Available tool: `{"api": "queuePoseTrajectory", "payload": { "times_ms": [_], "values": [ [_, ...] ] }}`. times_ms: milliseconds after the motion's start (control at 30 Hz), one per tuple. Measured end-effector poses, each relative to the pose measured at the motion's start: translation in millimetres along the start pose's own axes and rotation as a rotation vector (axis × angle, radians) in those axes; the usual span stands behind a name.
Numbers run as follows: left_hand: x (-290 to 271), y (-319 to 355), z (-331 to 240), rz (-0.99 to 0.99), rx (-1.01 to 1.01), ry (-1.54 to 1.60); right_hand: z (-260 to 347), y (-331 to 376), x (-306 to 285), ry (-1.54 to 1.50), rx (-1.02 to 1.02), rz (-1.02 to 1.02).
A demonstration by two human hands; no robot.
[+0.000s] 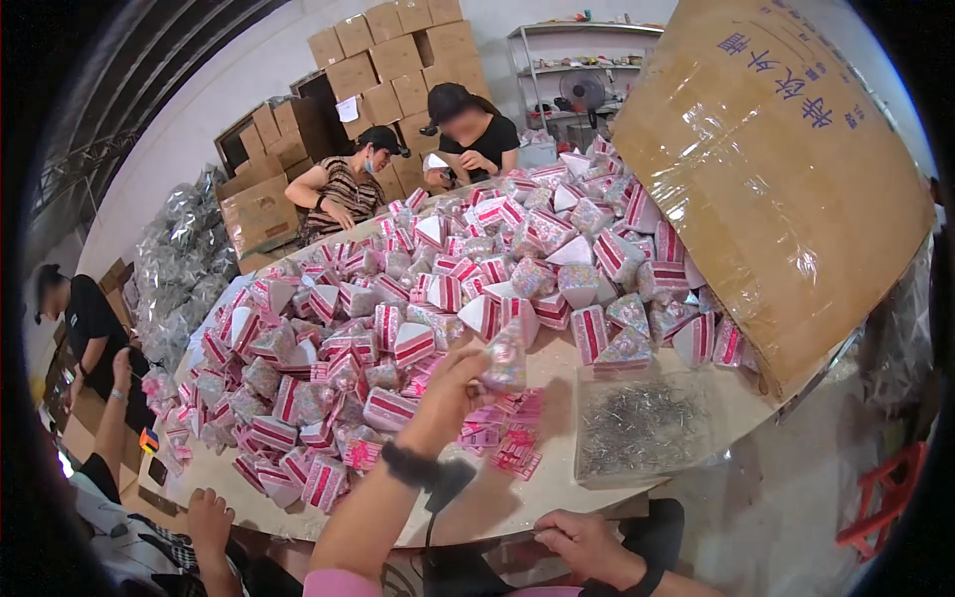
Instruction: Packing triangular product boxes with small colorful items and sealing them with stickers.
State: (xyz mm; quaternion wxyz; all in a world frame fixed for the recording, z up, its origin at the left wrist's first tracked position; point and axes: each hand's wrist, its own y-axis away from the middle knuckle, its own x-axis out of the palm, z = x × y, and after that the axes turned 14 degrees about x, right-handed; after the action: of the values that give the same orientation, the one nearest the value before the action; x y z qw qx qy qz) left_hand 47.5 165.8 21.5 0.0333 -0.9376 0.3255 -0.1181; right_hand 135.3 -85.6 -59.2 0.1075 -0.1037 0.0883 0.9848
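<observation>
My left hand (445, 396) reaches over the table, its fingers closed on a cake-slice-shaped piece (505, 360) with a glittery, speckled face. A dark band with a small black device (450, 484) is round that wrist. Just beneath the hand lie small printed pink cards (517, 453), loosely overlapping. My right hand (582, 542) is low at the table's near edge, its fingers curled in; whatever they may hold is hidden. Beyond my left hand spreads a big heap of cake-slice pieces (413, 341), white and pink with dark red stripes, some glittery.
A clear tray (587, 478) of thin metal pins stands right of the cards. A large cardboard box (766, 189) leans over the table's right side. A co-worker's hand (209, 517) is at the near left; other people work across the table. A red stool (883, 502) stands at right.
</observation>
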Motion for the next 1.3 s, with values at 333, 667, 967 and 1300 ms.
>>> {"api": "queuePoseTrajectory", "payload": {
  "times_ms": [333, 667, 967, 1300],
  "values": [
    [-9, 121, 9, -0.116, 0.146, 0.5, 50, 1, 3, 0.143, -0.118, 0.011],
    [10, 151, 17, -0.27, 0.41, 0.102, 110, -18, 8, 0.324, -0.464, -0.183],
    [13, 153, 19, -0.309, 0.42, 0.172, 113, -30, 19, 0.348, -0.544, -0.178],
    [13, 153, 22, -0.306, 0.408, 0.162, 115, -32, 19, 0.392, -0.437, -0.149]
  ]
}}
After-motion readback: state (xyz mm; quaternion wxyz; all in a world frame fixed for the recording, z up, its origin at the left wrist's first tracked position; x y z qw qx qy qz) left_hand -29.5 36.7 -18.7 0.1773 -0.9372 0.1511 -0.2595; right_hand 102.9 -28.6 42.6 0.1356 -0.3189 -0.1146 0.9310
